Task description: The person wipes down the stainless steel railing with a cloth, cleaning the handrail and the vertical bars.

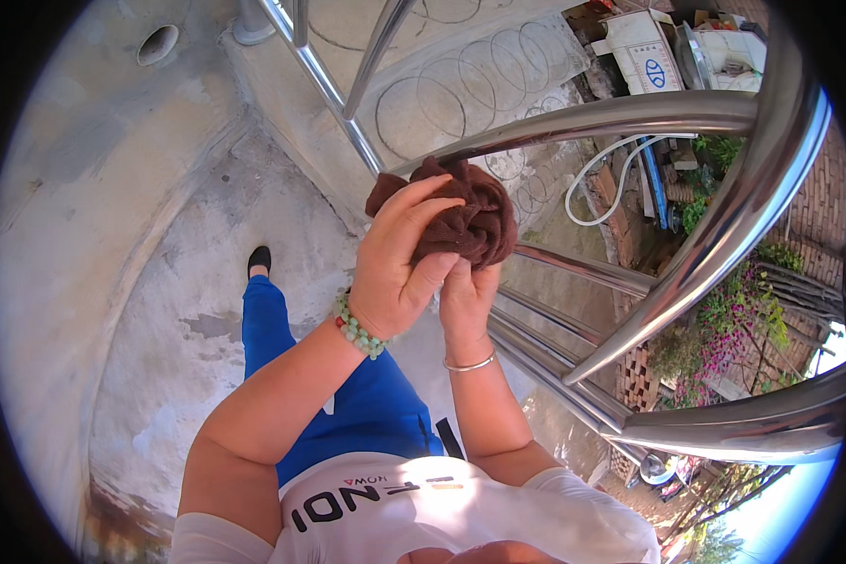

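A bunched dark brown cloth (469,215) is held up between both hands, near the metal railing. My left hand (395,257), with a green bead bracelet at its wrist, lies on the cloth's near left side with its fingers spread over the folds. From below, my right hand (468,296), with a silver bangle, grips the cloth; its fingertips are hidden under the folds. The two thumbs nearly meet at the cloth's lower edge. Behind the cloth runs a shiny stainless-steel handrail (592,116).
Steel rails (585,271) curve along the right side. A concrete wall (63,155) with a pipe opening (158,45) stands at the left. Beyond the railing lie cardboard boxes (645,53), a white hose (584,218) and flowering plants (730,317). A black-shod foot (259,262) rests on the concrete floor.
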Action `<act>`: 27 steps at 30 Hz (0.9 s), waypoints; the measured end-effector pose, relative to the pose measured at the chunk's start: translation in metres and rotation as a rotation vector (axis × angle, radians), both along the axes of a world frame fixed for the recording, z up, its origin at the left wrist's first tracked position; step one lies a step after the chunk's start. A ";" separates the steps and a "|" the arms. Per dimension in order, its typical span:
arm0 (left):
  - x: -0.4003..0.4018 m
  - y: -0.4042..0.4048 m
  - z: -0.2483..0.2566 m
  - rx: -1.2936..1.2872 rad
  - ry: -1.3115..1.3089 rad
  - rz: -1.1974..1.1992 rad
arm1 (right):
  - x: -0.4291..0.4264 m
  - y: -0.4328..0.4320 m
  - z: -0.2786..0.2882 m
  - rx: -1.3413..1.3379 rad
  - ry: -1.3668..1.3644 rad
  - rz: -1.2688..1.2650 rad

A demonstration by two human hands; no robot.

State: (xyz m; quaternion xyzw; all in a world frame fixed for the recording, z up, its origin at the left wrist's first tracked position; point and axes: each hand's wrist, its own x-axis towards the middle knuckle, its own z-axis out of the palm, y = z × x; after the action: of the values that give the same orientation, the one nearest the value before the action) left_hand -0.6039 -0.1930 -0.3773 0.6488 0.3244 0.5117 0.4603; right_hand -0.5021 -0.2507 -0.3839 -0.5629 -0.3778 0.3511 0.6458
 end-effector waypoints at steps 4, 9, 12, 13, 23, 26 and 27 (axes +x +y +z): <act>0.027 0.055 0.091 0.260 -0.200 0.105 | 0.023 0.060 0.095 0.304 -0.132 -0.049; 0.062 0.087 0.108 0.450 -0.373 0.071 | 0.015 0.092 0.111 0.356 -0.138 -0.314; 0.053 0.091 0.067 0.341 -0.294 0.035 | 0.025 0.098 0.073 0.374 -0.396 -0.335; 0.052 0.087 0.047 0.243 -0.260 0.028 | 0.022 0.101 0.061 0.352 -0.395 -0.267; 0.030 0.063 -0.152 -0.278 0.317 0.098 | 0.025 0.085 -0.126 -0.042 -0.574 -0.005; 0.029 0.059 -0.176 -0.587 0.389 0.036 | 0.029 0.082 -0.165 -0.216 -0.256 0.034; 0.026 0.058 -0.185 -0.807 0.427 -0.032 | 0.031 0.078 -0.179 -0.357 -0.019 0.061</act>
State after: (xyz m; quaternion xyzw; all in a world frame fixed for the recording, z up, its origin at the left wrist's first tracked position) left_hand -0.5779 -0.1351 -0.5621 0.5134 0.5753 0.1921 0.6070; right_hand -0.4710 -0.1725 -0.5631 -0.6603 -0.3326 0.4268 0.5208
